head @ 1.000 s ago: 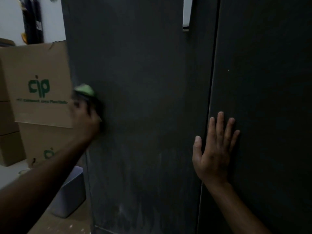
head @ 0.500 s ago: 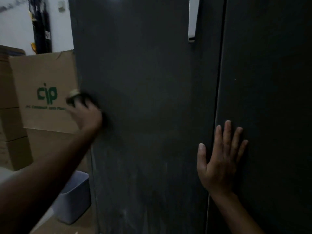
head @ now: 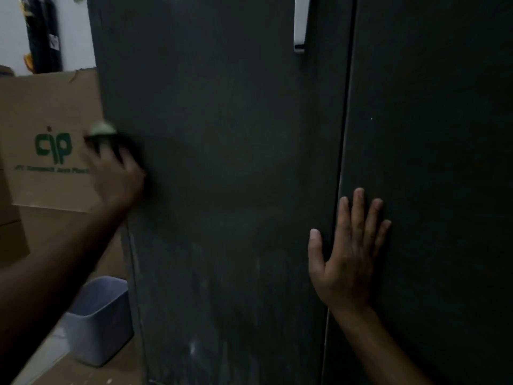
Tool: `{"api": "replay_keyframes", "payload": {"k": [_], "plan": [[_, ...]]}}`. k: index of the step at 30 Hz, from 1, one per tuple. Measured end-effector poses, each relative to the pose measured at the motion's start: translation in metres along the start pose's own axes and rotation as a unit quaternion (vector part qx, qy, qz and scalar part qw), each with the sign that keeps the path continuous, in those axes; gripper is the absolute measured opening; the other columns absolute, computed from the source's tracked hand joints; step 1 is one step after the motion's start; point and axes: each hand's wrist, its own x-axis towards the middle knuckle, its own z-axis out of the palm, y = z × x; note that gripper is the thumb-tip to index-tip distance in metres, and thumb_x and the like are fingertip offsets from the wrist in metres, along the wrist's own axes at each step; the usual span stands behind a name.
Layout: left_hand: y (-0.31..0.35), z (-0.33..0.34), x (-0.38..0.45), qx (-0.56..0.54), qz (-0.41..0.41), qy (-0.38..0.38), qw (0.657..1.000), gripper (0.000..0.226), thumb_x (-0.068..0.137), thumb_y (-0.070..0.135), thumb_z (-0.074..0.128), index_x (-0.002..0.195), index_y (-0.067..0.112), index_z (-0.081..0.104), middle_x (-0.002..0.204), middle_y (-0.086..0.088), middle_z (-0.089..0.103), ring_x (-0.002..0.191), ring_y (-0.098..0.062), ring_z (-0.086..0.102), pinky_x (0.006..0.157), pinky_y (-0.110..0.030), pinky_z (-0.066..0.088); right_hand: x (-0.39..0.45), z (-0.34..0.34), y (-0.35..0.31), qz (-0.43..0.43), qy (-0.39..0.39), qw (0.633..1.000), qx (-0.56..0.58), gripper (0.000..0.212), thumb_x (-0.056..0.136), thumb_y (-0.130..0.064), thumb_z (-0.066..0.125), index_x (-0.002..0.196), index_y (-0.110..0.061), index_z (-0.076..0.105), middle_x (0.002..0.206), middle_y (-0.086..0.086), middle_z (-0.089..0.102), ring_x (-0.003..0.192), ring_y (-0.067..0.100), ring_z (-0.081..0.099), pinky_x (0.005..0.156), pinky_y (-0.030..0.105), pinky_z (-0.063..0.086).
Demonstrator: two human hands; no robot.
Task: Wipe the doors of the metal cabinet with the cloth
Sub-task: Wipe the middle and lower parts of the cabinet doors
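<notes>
- Head view: a tall dark grey metal cabinet (head: 227,190) fills most of the frame, with two flat doors meeting at a vertical seam right of centre.
- The left door (head: 236,120) carries a pale vertical handle (head: 300,23) near its top right corner, just beside the seam.
- Faint pale streaks and smudges show on the lower part of the left door.
- The right door (head: 433,162) is plain and dark, with a tiny pale speck on its upper part.
- The left hand (head: 118,176) is at the left edge of the left door, about halfway up, blurred by motion.
- Its fingers are curled round a bunched cloth (head: 104,133), dark with a light green patch on top, and hold it against the door's edge.
- The right hand (head: 347,259) lies flat on the right door, just beside the seam, fingers straight and slightly spread, pointing up; the thumb reaches across the seam toward the left door.
- It holds nothing.
- Left of the cabinet stands a brown cardboard box (head: 50,134) printed with a green logo, stacked on other brown boxes.
- On the floor by the cabinet's lower left corner sits a pale grey plastic bin (head: 97,329), its top open.
- A white wall (head: 77,37) with dark hanging items shows behind the boxes in the top left corner.
</notes>
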Motion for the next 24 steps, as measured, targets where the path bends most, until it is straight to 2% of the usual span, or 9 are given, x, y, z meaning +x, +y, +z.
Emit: {"api": "replay_keyframes", "payload": {"k": [3, 6, 11, 13, 16, 19, 21, 22, 24], "plan": [[0.037, -0.004, 0.061, 0.0, 0.052, 0.009, 0.999, 0.054, 0.103, 0.035, 0.037, 0.147, 0.004, 0.04, 0.163, -0.03, 0.008, 0.15, -0.044, 0.019, 0.121, -0.037, 0.02, 0.0, 0.002, 0.0, 0.0, 0.001, 1.0, -0.009, 0.072, 0.094, -0.039, 0.048, 0.153, -0.005, 0.027, 0.165, 0.012, 0.012, 0.153, 0.034, 0.003, 0.123, 0.054, 0.001], [0.005, -0.002, 0.014, -0.01, 0.089, 0.012, 0.996, 0.051, 0.105, 0.027, 0.039, 0.149, 0.001, 0.038, 0.159, -0.033, 0.017, 0.147, -0.046, 0.023, 0.119, -0.038, 0.022, 0.0, 0.0, -0.002, 0.005, -0.002, 1.0, -0.011, 0.072, 0.094, -0.038, 0.049, 0.153, -0.004, 0.027, 0.165, 0.013, 0.012, 0.153, 0.034, 0.003, 0.123, 0.055, 0.002], [-0.114, 0.007, -0.176, 0.019, -0.006, -0.098, 0.995, 0.045, 0.097, 0.026, 0.04, 0.128, -0.006, 0.051, 0.143, -0.034, 0.034, 0.117, -0.053, 0.046, 0.104, -0.054, 0.038, -0.001, -0.001, 0.002, -0.005, -0.011, 1.0, -0.006, 0.072, 0.094, -0.038, 0.05, 0.153, -0.004, 0.027, 0.165, 0.013, 0.012, 0.153, 0.035, 0.002, 0.123, 0.055, 0.002], [-0.13, 0.007, -0.174, 0.029, -0.036, -0.098, 0.994, 0.036, 0.103, 0.021, 0.044, 0.123, -0.007, 0.051, 0.141, -0.032, 0.033, 0.116, -0.055, 0.047, 0.106, -0.058, 0.037, -0.001, -0.001, 0.002, -0.012, -0.011, 1.0, -0.007, 0.073, 0.094, -0.038, 0.05, 0.154, -0.004, 0.026, 0.165, 0.013, 0.011, 0.153, 0.034, 0.001, 0.123, 0.055, 0.002], [-0.097, 0.013, -0.096, 0.014, -0.094, -0.02, 0.995, 0.04, 0.104, 0.024, 0.044, 0.125, -0.01, 0.053, 0.147, -0.039, 0.028, 0.13, -0.055, 0.037, 0.115, -0.051, 0.028, 0.0, -0.001, 0.0, -0.01, -0.013, 1.0, -0.012, 0.073, 0.095, -0.04, 0.049, 0.154, -0.005, 0.024, 0.165, 0.013, 0.009, 0.153, 0.034, 0.001, 0.123, 0.056, 0.003], [-0.058, 0.021, -0.08, 0.006, 0.009, 0.013, 1.0, 0.043, 0.099, 0.031, 0.042, 0.119, -0.005, 0.052, 0.14, -0.038, 0.033, 0.125, -0.048, 0.041, 0.108, -0.04, 0.032, 0.0, 0.0, -0.001, -0.007, -0.011, 1.0, -0.02, 0.074, 0.094, -0.04, 0.051, 0.154, -0.005, 0.025, 0.165, 0.014, 0.011, 0.153, 0.035, 0.001, 0.122, 0.057, 0.003], [-0.068, 0.025, -0.131, 0.012, 0.141, -0.057, 0.988, 0.039, 0.095, 0.027, 0.044, 0.124, 0.001, 0.051, 0.13, -0.03, 0.039, 0.117, -0.04, 0.042, 0.098, -0.039, 0.037, 0.0, 0.001, 0.001, -0.012, -0.009, 1.0, -0.025, 0.075, 0.094, -0.041, 0.051, 0.154, -0.005, 0.024, 0.165, 0.014, 0.011, 0.153, 0.035, 0.001, 0.122, 0.057, 0.003], [-0.083, 0.023, -0.157, 0.018, 0.173, -0.097, 0.98, 0.041, 0.093, 0.025, 0.045, 0.128, 0.003, 0.051, 0.129, -0.027, 0.04, 0.116, -0.039, 0.043, 0.095, -0.04, 0.04, -0.001, 0.002, 0.002, -0.014, -0.009, 1.0, -0.025, 0.075, 0.095, -0.041, 0.05, 0.154, -0.005, 0.024, 0.165, 0.014, 0.011, 0.153, 0.035, 0.001, 0.122, 0.057, 0.003], [-0.12, 0.015, -0.179, 0.029, 0.13, -0.122, 0.984, 0.045, 0.092, 0.026, 0.043, 0.126, -0.002, 0.054, 0.13, -0.026, 0.041, 0.113, -0.046, 0.048, 0.095, -0.049, 0.043, -0.002, 0.001, 0.004, -0.022, -0.011, 0.999, -0.021, 0.075, 0.095, -0.041, 0.049, 0.155, -0.005, 0.023, 0.165, 0.014, 0.01, 0.153, 0.035, 0.001, 0.122, 0.057, 0.003]]}}
